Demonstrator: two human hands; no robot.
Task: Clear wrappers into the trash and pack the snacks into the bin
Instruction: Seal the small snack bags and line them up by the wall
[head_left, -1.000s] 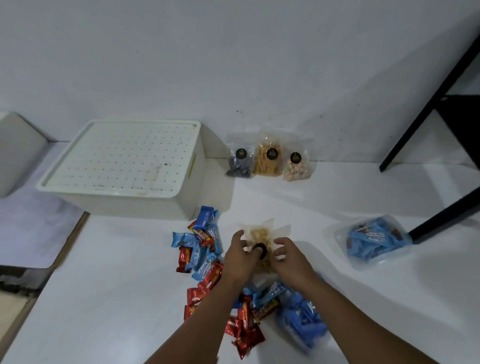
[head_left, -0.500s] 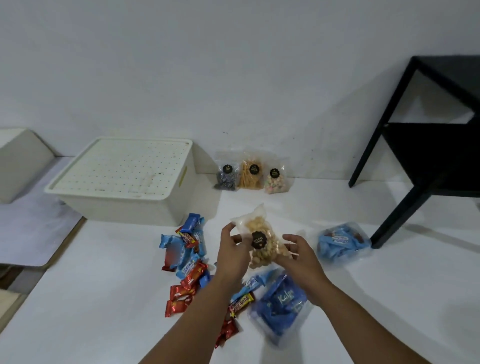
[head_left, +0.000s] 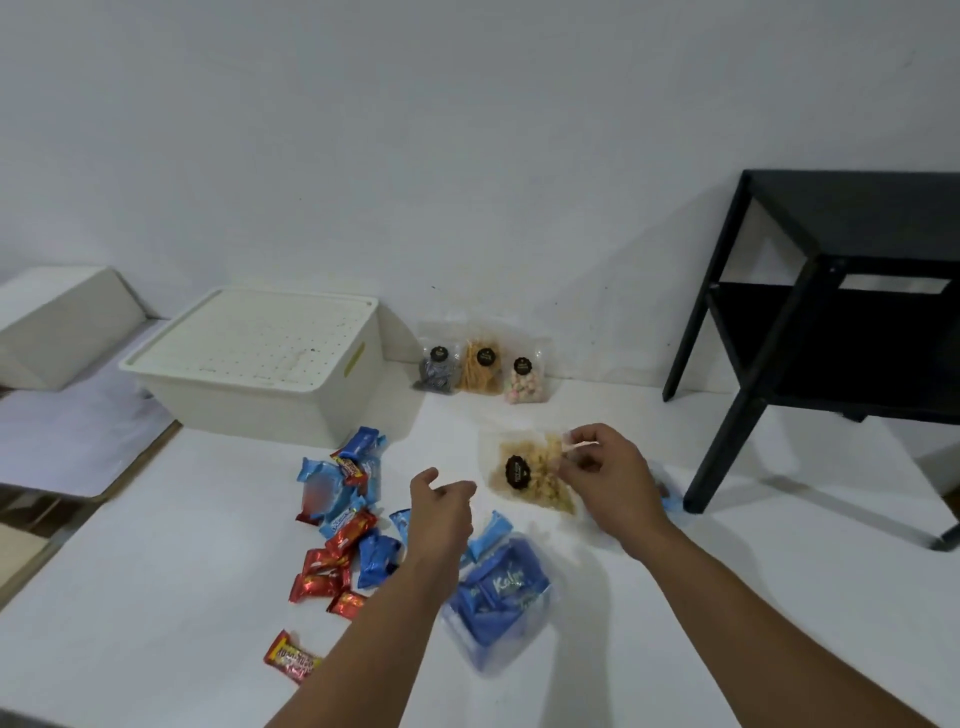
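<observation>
We see the right hand (head_left: 605, 470) pinching the top edge of a clear snack pouch (head_left: 530, 475) (pale crunchy pieces, black round label), held above the white floor (head_left: 156, 597) — the left hand (head_left: 441, 512) hangs loosely curled and empty just beside it. The lidded white bin (head_left: 260, 364) sits against the wall, well apart.

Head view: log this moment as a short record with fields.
surface: white table
right hand: pinches a clear snack bag of pale pieces by its edge
left hand: open, holds nothing, beside the bag
bin: white, lid on, by the wall
loose candies: red and blue, heaped left of the hands
blue pack: below the hands
wall row: three small bags, upright
</observation>
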